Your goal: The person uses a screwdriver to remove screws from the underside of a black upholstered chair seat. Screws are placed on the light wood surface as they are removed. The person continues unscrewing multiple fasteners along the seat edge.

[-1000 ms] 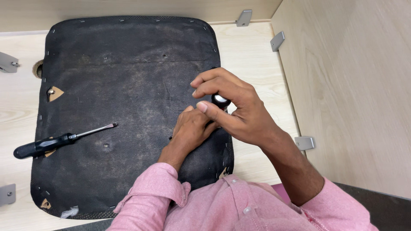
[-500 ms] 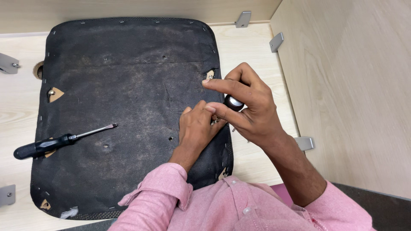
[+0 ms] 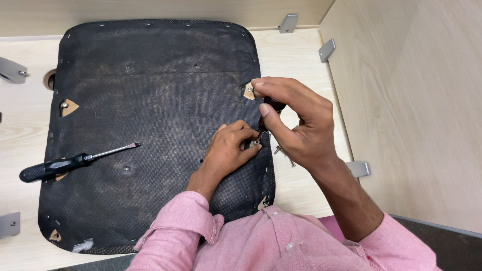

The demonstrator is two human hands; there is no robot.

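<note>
spare black screwdriver point(image 3: 75, 163) on pad's left | grey corner brackets point(image 3: 288, 23) | loose screws point(image 3: 283, 153) on tabletop

The right hand point(image 3: 296, 125) hides most of the dark tool handle point(image 3: 273, 104); the part under the left hand's fingertips point(image 3: 253, 145) at seven o'clock is too small to tell.

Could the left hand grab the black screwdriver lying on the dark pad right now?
Probably yes. The black screwdriver lies alone on the dark pad, with nothing between it and the left hand. But that hand's fingers are busy pinching a small metal piece, which it would need to release first.
</note>
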